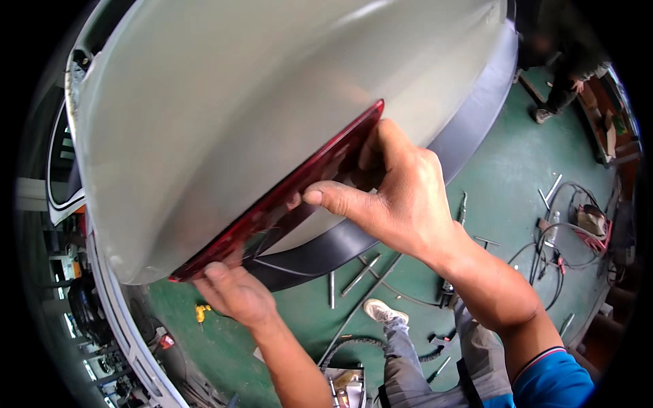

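Note:
A long, glossy red tail light [286,190] lies slantwise against a large pale grey-green car body panel [204,102]. My left hand [238,296] grips its lower left end, the fingertips at the edge. Higher up, my right hand [408,200] holds the upper right part, its thumb laid across the red face and the other fingers curled near the tip, partly hidden. Under the light, a black trim strip [320,255] curves along the panel's lower edge and turns grey towards the right.
Below on the green floor [496,177] lie a yellow drill [201,313], several metal bars, cables [564,238] and a clear bottle [553,228]. An open box [347,384] stands near my feet. Another person [564,88] is at the upper right beside a rack.

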Tool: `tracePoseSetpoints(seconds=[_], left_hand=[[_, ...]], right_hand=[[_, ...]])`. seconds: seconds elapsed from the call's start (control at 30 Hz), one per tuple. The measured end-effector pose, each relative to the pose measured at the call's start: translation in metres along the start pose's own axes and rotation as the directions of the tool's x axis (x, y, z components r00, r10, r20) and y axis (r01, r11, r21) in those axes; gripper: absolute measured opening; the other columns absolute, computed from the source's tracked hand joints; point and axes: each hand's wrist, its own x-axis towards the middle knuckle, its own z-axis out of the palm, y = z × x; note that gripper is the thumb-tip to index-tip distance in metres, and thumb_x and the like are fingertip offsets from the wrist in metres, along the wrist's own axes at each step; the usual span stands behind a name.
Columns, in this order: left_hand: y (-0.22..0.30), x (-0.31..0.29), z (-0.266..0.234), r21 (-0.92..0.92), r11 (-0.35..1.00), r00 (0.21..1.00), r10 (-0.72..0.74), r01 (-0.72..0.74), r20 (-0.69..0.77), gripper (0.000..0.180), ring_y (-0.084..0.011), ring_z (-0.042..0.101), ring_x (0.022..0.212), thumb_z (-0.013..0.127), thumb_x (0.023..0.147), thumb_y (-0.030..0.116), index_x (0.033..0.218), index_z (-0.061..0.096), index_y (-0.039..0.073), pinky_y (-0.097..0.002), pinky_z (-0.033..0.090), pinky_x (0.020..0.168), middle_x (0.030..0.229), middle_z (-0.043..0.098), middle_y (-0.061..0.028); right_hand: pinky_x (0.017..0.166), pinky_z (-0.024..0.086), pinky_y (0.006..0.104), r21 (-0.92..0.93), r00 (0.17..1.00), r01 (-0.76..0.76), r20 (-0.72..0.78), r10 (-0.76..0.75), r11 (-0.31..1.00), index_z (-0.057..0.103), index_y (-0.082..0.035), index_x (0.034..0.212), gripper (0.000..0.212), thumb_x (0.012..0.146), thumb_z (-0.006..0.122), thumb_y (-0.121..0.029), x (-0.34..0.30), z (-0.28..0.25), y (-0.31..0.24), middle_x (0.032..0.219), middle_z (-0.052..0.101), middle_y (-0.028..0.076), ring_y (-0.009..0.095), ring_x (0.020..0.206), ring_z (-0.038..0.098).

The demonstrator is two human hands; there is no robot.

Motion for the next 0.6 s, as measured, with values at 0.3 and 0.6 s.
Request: tracePoseSetpoints(seconds=[0.3, 0.6], left_hand=[[0.007, 0.001, 0.021, -0.005, 1.0, 0.998, -0.015, 0.015, -0.067, 0.07, -0.028, 0.057, 0.12, 0.068, 0.093, 0.05, 0.138, 0.046, 0.001, -0.0476, 0.05, 0.101, 0.134, 0.055, -0.0133], [0.001, 0.003, 0.011, 0.07, 0.997, 0.992, 0.027, -0.019, -0.124, 0.068, -0.0241, 0.061, 0.113, 0.072, 0.091, 0.047, 0.133, 0.049, -0.002, -0.0421, 0.052, 0.097, 0.128, 0.058, -0.0131]], right_hand=[[0.057, 0.051, 0.0316, -0.058, 0.999, 0.018, -0.05, -0.021, 0.998, 0.057, 0.003, 0.092, 0.065, 0.063, 0.095, -0.042, 0.0, 0.007, -0.001, 0.067, 0.062, 0.008, 0.017, 0.058, 0.059], [0.048, 0.046, 0.0388, -0.123, 0.995, 0.074, 0.08, -0.065, 0.99, 0.061, -0.002, 0.071, 0.051, 0.083, 0.077, -0.049, -0.016, 0.018, -0.016, 0.051, 0.057, 0.011, 0.029, 0.046, 0.059]])
